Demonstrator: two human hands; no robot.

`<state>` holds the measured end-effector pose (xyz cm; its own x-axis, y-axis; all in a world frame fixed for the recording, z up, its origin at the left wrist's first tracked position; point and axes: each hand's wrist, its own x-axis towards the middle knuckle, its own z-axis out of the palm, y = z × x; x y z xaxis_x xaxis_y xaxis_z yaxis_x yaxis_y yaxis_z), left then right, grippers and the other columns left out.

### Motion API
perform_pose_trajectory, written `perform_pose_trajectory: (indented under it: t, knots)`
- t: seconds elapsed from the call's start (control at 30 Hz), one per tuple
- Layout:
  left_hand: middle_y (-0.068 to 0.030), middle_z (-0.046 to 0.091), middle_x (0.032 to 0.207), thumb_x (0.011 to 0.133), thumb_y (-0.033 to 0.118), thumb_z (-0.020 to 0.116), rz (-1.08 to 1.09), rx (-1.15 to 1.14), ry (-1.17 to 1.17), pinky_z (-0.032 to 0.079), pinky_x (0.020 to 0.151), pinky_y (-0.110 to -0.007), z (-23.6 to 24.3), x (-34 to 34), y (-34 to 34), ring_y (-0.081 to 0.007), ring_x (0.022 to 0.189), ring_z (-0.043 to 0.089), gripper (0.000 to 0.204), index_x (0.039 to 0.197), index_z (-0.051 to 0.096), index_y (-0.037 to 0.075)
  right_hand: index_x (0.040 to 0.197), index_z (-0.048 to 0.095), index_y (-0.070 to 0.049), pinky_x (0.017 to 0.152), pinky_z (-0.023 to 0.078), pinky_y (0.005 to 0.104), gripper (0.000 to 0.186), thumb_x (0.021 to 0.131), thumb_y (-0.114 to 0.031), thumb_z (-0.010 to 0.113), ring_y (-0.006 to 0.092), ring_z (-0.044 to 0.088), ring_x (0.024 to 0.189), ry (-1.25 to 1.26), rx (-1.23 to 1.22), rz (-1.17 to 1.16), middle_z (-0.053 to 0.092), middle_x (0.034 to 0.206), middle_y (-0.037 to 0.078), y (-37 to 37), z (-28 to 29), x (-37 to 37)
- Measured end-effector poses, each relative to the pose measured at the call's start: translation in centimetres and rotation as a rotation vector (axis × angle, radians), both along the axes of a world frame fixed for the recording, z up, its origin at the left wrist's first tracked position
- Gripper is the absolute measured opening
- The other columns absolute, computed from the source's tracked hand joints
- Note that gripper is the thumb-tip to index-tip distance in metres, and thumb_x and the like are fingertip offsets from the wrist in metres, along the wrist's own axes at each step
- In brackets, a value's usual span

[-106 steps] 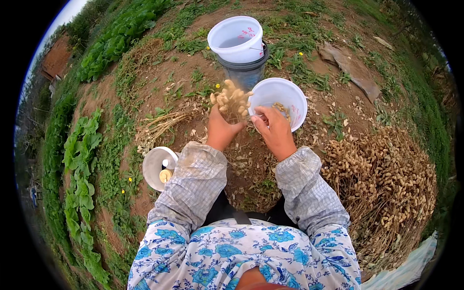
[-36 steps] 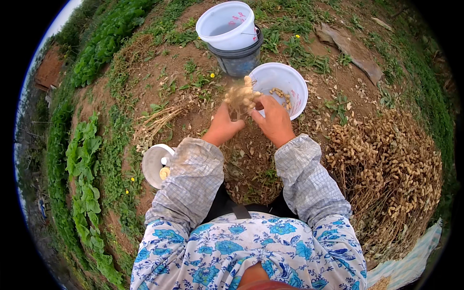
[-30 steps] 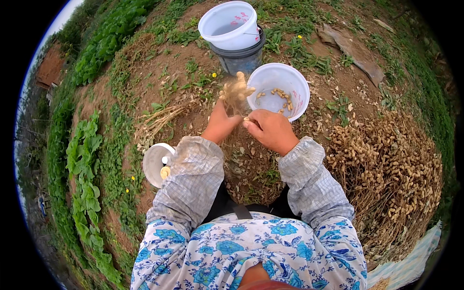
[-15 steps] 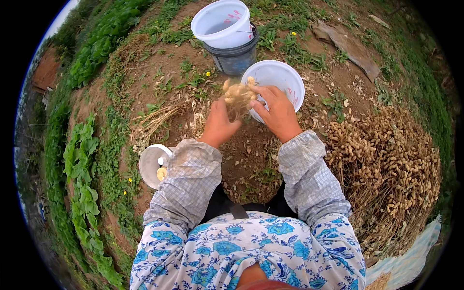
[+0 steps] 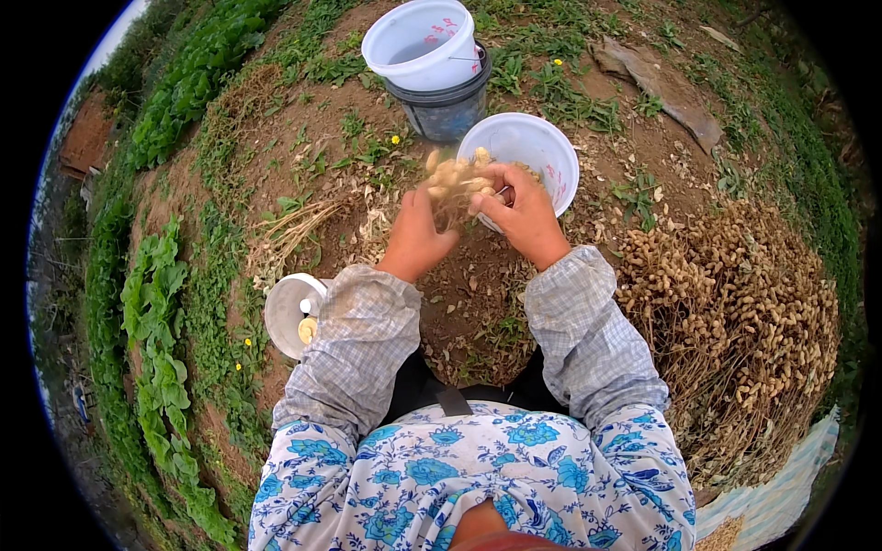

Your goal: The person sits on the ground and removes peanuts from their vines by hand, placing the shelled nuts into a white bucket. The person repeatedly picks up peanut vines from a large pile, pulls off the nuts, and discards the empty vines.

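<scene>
A bunch of peanuts (image 5: 448, 176) on its plant roots is held up between my hands, a little blurred by motion. My left hand (image 5: 417, 234) is closed round the lower part of the bunch. On the other side, the fingers of my right hand (image 5: 525, 217) pinch a peanut at the bunch's right edge. Both hands hang at the near left rim of a white bucket (image 5: 562, 165), whose inside is partly hidden behind my right hand.
Beyond stands a white bucket (image 5: 404, 69) set in a dark bucket (image 5: 450, 108). To my right lies a large heap of peanut plants (image 5: 744, 331) beside a pale sheet (image 5: 781, 500). A small white container (image 5: 280, 317) sits by my left forearm, with pulled stalks (image 5: 299, 228) beyond it.
My right hand has shifted slightly left and closed in on the peanuts at the bunch's edge. The left hand stays nearly in place with the bunch.
</scene>
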<state>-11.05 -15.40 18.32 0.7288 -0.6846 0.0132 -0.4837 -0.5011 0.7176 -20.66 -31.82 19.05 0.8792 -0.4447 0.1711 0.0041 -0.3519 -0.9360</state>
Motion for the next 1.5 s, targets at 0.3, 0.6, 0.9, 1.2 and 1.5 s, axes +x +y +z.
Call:
perform_pose_trajectory:
  t: [0.3,0.6,0.9,1.2,1.5]
  knots:
    - [-0.0239,0.049,0.121,0.069,0.013,0.071,-0.003,0.000,0.009,0.042,0.099,-0.044,-0.1,0.3,0.0,-0.0393,0.117,0.049,0.073,0.134,0.041,-0.003,0.108,0.060,-0.005,0.072,0.051,0.0354,0.030,0.082,-0.012,0.071,0.0245,0.062,0.082,-0.075,-0.099,0.030,0.061,0.098,0.012,1.2,2.2,-0.7]
    - [-0.0235,0.055,0.116,0.069,0.018,0.072,0.051,0.036,0.086,0.042,0.098,-0.042,-0.1,1.5,0.9,-0.0364,0.112,0.053,0.068,0.126,0.045,-0.006,0.113,0.063,-0.005,0.081,0.052,0.0408,0.029,0.085,-0.010,0.068,0.0321,0.064,0.094,-0.170,-0.481,-0.206,0.062,0.107,0.013,-1.3,2.4,-0.8]
    - [-0.0228,0.058,0.119,0.071,0.019,0.071,0.066,-0.042,0.172,0.045,0.096,-0.040,0.6,2.2,1.0,-0.0324,0.109,0.059,0.072,0.131,0.043,-0.008,0.121,0.060,-0.005,0.086,0.051,0.0404,0.043,0.083,-0.019,0.073,0.0304,0.062,0.104,0.083,-0.277,-0.143,0.060,0.120,0.015,-4.0,-0.7,0.0]
    - [-0.0172,0.066,0.111,0.071,0.005,0.072,0.025,-0.233,0.194,0.052,0.084,-0.035,2.4,0.2,-0.4,-0.0240,0.099,0.066,0.054,0.119,0.053,-0.006,0.118,0.056,-0.006,0.080,0.052,0.0405,0.045,0.081,-0.024,0.075,0.0286,0.064,0.090,-0.033,-0.222,-0.075,0.059,0.102,0.015,2.5,0.5,0.3]
    - [-0.0166,0.065,0.111,0.072,0.006,0.072,0.029,-0.142,0.214,0.052,0.084,-0.035,2.1,0.0,-0.5,-0.0214,0.099,0.065,0.054,0.121,0.053,-0.006,0.111,0.057,-0.004,0.074,0.053,0.0355,0.039,0.080,-0.021,0.076,0.0239,0.063,0.084,-0.096,-0.132,-0.105,0.057,0.099,0.012,2.1,-0.7,1.0]
